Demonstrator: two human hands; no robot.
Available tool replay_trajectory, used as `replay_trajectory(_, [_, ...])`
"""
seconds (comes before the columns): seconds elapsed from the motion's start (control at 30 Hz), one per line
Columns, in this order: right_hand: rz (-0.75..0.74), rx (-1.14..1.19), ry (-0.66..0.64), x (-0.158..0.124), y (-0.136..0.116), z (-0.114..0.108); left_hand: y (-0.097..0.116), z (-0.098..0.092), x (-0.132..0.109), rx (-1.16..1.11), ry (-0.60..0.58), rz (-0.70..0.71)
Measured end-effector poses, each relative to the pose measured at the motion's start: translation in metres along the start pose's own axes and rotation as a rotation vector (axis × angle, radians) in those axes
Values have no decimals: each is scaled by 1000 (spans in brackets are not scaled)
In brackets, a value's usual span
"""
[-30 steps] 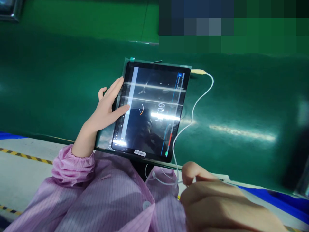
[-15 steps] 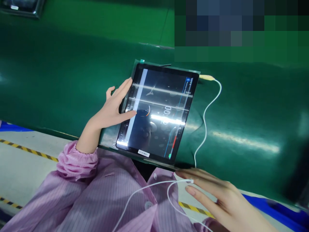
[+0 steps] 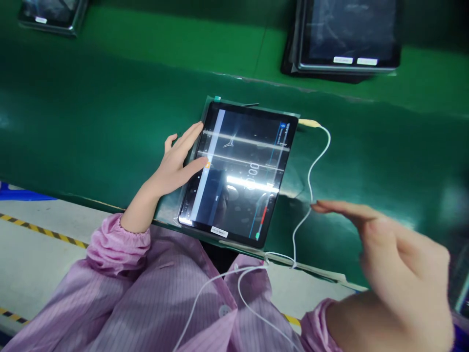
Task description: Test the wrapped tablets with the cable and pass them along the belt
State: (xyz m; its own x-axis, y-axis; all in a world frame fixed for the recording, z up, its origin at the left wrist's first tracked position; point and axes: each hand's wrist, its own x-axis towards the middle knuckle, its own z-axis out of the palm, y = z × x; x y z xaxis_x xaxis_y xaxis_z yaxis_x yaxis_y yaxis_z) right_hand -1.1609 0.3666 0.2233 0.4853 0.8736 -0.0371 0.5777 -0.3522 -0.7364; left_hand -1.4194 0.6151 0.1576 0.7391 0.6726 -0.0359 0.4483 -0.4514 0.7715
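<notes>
Only the head cam here, so one view. The tablet (image 3: 238,176) lies flat on the green table (image 3: 91,122), near its front edge, screen lit and turned a bit askew. A white cable (image 3: 310,181) is plugged into its far right corner, loops down the right side and drops off the table edge over the pink sleeve (image 3: 117,244).

Left hand (image 3: 176,164): fingers spread and laid along the tablet's left edge, thumb tip pressing the screen by an orange spot. It isn't gripping, more steadying and tapping.

Right hand (image 3: 388,254): flat and empty, fingers straight and held together, hovering right of the cable. The fingertips are right at the wire, but it's blurry, so I can't tell if they touch.

My read: this is the screen-poking bit with the tablet wired up. Any further move calls for keeping the left hand planted so the tablet doesn't slide, and not snagging the cable.

Two more tablets (image 3: 348,34) sit at the back.
</notes>
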Motion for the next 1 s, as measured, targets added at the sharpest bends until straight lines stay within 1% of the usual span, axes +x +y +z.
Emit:
replay_trajectory(0.1, [-71,46,133,48,-3,15,5,2,-9,-41,18,-15])
replay_trajectory(0.17, [-161,-60,173,84,-3,22,8,5,-25,-84,32,-34])
replay_trajectory(0.2, [-204,-143,159,100,-2,25,10,7,-36,-104,33,-43])
replay_trajectory(0.23, [-236,-217,118,115,0,28,12,9,-49,-120,31,-48])
replay_trajectory(0.27, [-259,-268,49,128,3,31,13,10,-62,-129,27,-50])
replay_trajectory(0.33, [-302,-295,-42,148,10,35,17,14,-88,-111,6,-55])
replay_trajectory(0.37, [-332,-285,-45,154,14,38,19,16,-99,-79,-10,-59])
replay_trajectory(0.43, [-419,-259,-7,163,23,43,23,21,-114,18,-39,-65])
replay_trajectory(0.5, [-492,-249,28,168,31,47,25,28,-119,141,-46,-59])
replay_trajectory(0.57, [-532,-251,9,172,37,49,24,36,-117,267,-16,-37])
replay_trajectory(0.67, [-555,-217,6,175,43,52,19,46,-113,414,62,2])
replay_trajectory(0.73, [-548,-184,28,175,46,55,16,50,-113,464,103,25])
replay_trajectory(0.83, [-542,-179,65,174,50,60,15,52,-114,498,136,46])
replay_trajectory(0.93, [-572,-221,79,174,53,63,16,51,-114,523,141,39])
replay_trajectory(1.0, [-589,-292,72,175,54,65,15,51,-113,540,146,38])
